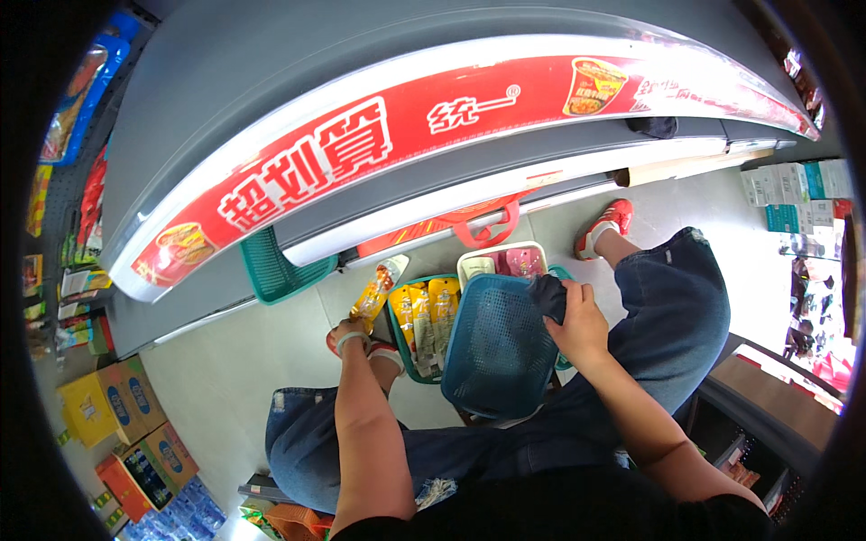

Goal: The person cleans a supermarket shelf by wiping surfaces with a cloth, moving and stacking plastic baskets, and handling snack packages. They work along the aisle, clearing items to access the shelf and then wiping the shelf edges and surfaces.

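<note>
My left hand (pixel 350 333) grips the lower end of a yellow snack packet (pixel 376 292), which slants up and away over the floor. Beside it stands a green plastic basket (pixel 394 326) holding several yellow and green packets (pixel 422 318). My right hand (pixel 580 318) holds a dark crumpled cloth (pixel 549 297) at the upper right edge of an empty blue-green perforated basket (pixel 502 346), in front of my lap. Behind that basket, a white basket (pixel 501 246) holds pink and pale packets (pixel 522 262). Part of another green basket (pixel 563 272) shows at its right.
A grey store shelf (pixel 406 176) with a red printed strip (pixel 487 95) spans the front. Under it are a red basket with a handle (pixel 488 226) and a green basket (pixel 287 270). Cartons (pixel 128 399) stand at the left, a dark shelf unit (pixel 751 412) at the right.
</note>
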Demonstrator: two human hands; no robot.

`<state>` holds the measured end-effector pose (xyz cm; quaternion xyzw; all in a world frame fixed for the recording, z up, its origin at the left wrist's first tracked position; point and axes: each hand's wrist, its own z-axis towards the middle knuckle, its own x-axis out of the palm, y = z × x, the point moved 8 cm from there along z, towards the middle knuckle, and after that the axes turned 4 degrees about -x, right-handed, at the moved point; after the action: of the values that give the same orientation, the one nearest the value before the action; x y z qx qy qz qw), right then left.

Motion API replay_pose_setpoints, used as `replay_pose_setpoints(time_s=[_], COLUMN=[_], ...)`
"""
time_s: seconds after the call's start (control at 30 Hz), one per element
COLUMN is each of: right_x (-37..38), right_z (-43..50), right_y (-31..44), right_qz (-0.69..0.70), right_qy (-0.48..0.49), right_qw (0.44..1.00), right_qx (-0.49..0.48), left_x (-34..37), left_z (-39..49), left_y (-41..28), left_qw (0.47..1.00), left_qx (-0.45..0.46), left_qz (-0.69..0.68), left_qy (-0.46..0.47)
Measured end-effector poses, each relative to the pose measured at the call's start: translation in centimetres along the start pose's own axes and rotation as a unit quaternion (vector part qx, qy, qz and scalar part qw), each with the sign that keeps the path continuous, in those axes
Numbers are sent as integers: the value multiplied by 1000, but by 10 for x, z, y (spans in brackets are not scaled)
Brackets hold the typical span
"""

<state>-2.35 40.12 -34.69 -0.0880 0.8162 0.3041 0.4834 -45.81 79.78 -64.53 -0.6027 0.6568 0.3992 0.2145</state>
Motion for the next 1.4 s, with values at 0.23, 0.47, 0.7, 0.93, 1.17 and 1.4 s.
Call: replay_pose_setpoints(time_s=[0.23, 0.47, 0.7, 0.93, 1.17, 1.4], right_x=[-2, -59, -29, -36, -70, -63], right_z=[12, 31, 56, 13, -2, -72], right_y=[-9, 33, 19, 17, -22, 18], right_qz=[-87, -149, -185, -15, 246, 519], right_qy=[15, -89, -169, -155, -245, 225], right_qw=[995, 975, 950, 975, 926, 818], right_qx=[-36, -136, -187, -158, -151, -105], left_x=[-11, -55, -172, -254, -250, -226], left_z=[-30, -74, -204, -326, -403, -473], left_y=[-64, -86, -83, -18, 10, -38], left_qw=[999, 943, 923, 860, 703, 642], left_qx=[29, 156, 198, 242, 374, 377], left_qz=[-36, -269, -225, -263, -587, -656], left_qy=[3, -121, -242, -363, -147, 125])
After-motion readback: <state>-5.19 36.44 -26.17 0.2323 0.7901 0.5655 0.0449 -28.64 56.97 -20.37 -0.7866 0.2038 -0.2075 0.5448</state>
